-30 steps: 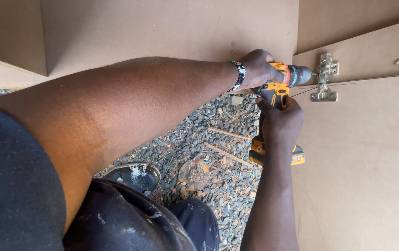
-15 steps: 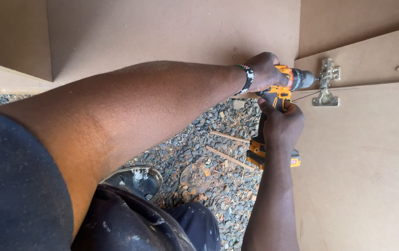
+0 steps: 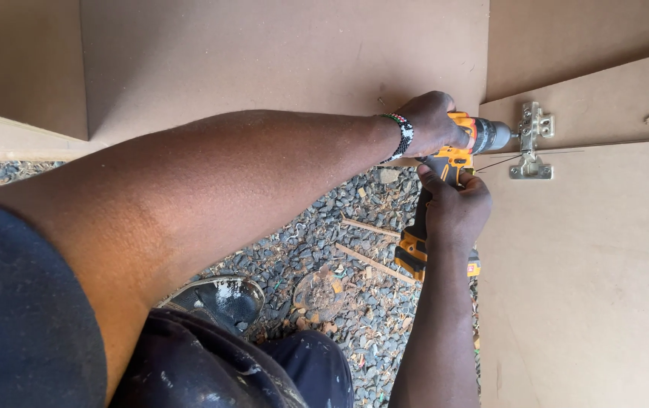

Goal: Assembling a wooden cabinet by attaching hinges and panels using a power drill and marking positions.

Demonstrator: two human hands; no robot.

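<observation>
An orange and black cordless drill (image 3: 466, 151) points right at a metal cabinet hinge (image 3: 532, 140) fixed where two brown boards meet. My left hand (image 3: 432, 125), with a beaded wristband, presses on the back top of the drill. My right hand (image 3: 457, 208) wraps the drill's handle from below, above the orange battery base (image 3: 413, 255). The drill's tip touches the hinge.
Brown board panels stand around: a large one behind (image 3: 279, 53) and one at the right (image 3: 589, 287). Grey gravel ground (image 3: 339, 257) with thin wood sticks lies below. My paint-spattered shoe (image 3: 219, 301) and dark trouser leg are at the bottom.
The view has shifted slightly; both hands and the drill stay on the hinge in nearly the same pose.
</observation>
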